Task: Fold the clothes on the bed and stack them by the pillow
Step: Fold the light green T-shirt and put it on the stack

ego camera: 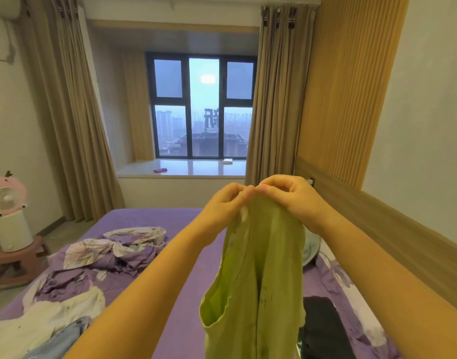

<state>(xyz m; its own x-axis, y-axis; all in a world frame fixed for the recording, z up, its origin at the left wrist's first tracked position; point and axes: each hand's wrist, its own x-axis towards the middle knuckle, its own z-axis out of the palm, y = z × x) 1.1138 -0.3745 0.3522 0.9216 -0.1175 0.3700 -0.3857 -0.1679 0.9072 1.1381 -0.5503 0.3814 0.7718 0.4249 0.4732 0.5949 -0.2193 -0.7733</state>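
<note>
A green top (258, 275) hung in the air above the bed (180, 294). It was soft and a bit wrinkled, with one round armhole open near the bottom left. It had no sleeves that I could see. The left hand (226, 203) and the right hand (289, 196) held it up high by its top edge. Both hands pinched the cloth with curled fingers, and the fingertips nearly touched each other.

The bed had a purple sheet. On its left side lay one crumpled purple blanket (110, 252) with pale flowers, one white garment (48, 317) and one light blue garment (64, 338). On the right, under the green top, sat one black garment (323, 330). A flowered pillow (346, 283) lay just beside it.

One pink fan (7, 195) stood on one small stool (15, 263) by the bed.
</note>
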